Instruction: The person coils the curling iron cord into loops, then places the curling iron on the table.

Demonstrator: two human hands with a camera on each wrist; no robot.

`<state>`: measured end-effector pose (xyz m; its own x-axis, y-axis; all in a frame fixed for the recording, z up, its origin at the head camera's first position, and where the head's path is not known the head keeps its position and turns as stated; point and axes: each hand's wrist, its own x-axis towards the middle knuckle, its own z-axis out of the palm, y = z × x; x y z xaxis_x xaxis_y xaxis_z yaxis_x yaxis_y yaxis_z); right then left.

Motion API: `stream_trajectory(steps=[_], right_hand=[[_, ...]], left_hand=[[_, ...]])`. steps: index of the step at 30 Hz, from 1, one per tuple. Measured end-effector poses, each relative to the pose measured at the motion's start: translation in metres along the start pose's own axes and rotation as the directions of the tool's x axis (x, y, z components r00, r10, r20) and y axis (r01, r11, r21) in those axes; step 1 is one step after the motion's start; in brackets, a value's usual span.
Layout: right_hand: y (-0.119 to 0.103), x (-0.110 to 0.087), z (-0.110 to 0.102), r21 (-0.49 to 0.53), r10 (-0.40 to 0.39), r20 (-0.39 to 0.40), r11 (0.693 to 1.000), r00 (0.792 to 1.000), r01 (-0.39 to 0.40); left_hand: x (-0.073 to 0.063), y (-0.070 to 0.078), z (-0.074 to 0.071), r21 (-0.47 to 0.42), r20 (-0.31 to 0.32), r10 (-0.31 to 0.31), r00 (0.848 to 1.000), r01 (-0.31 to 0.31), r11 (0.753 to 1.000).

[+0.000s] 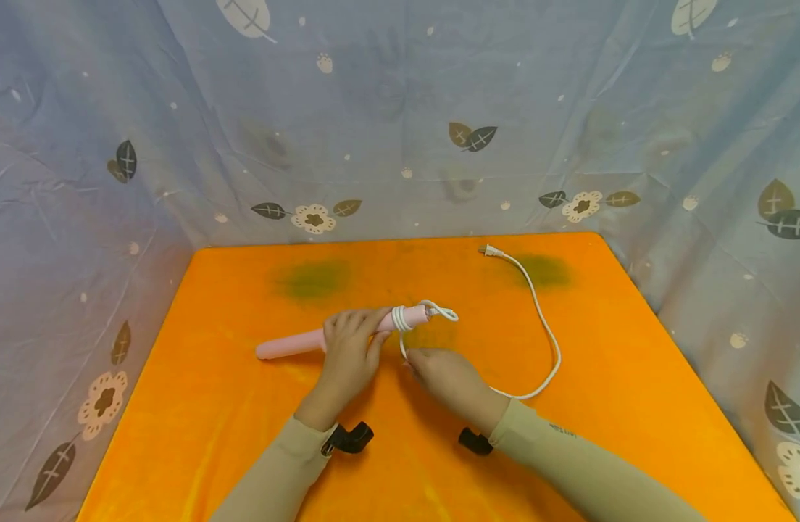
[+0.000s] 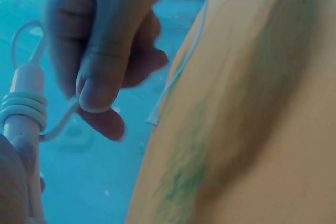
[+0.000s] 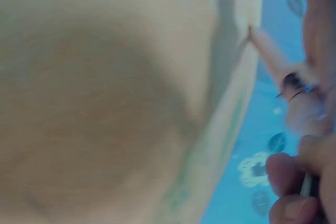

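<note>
A pink, wand-shaped hair iron (image 1: 289,345) is held slantwise over the table, its slim end to the left. My left hand (image 1: 350,348) grips it around the middle. Several turns of the white cord (image 1: 400,319) wrap the handle near its right end, where a small loop sticks out. My right hand (image 1: 452,380) pinches the cord just below those turns. In the left wrist view, the thumb and fingers of the right hand (image 2: 105,56) hold the cord beside the wrapped handle (image 2: 26,80). The right wrist view shows the iron's slim end (image 3: 269,51) and the right fingertips (image 3: 291,211).
The cord's free length curves across the orange-covered table (image 1: 635,406) on the right, ending in a white two-prong plug (image 1: 493,251) near the back edge. Patterned grey-blue curtains (image 1: 400,145) enclose the back and sides. Black wrist mounts (image 1: 353,438) stick out below both wrists.
</note>
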<state>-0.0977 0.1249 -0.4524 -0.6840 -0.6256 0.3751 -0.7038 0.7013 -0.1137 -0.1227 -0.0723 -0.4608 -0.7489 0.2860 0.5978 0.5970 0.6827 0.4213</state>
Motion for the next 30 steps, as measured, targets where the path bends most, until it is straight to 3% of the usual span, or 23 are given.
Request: stream_trajectory(steps=[6,15,22,30], right_hand=[[-0.010,0.005,-0.019,-0.153,-0.072,0.019,0.986,0.997,0.074],[-0.008,0.022,-0.050,-0.236,-0.199,-0.035,0.954,0.979,0.185],[0.001,0.037,-0.076,-0.215,-0.197,-0.026,0.959,0.980,0.187],[0.007,0.051,-0.094,-0.134,-0.253,0.088,0.955,0.963,0.263]], left_hand=[[-0.001,0.001,0.002,0.078,0.112,-0.023,0.993,0.014,0.997],[-0.008,-0.001,0.007,0.139,0.168,-0.033,0.985,0.010,0.990],[-0.010,0.000,0.002,0.176,0.230,-0.020,0.973,-0.021,0.984],[-0.015,0.000,-0.001,0.159,0.221,0.042,0.974,-0.078,0.984]])
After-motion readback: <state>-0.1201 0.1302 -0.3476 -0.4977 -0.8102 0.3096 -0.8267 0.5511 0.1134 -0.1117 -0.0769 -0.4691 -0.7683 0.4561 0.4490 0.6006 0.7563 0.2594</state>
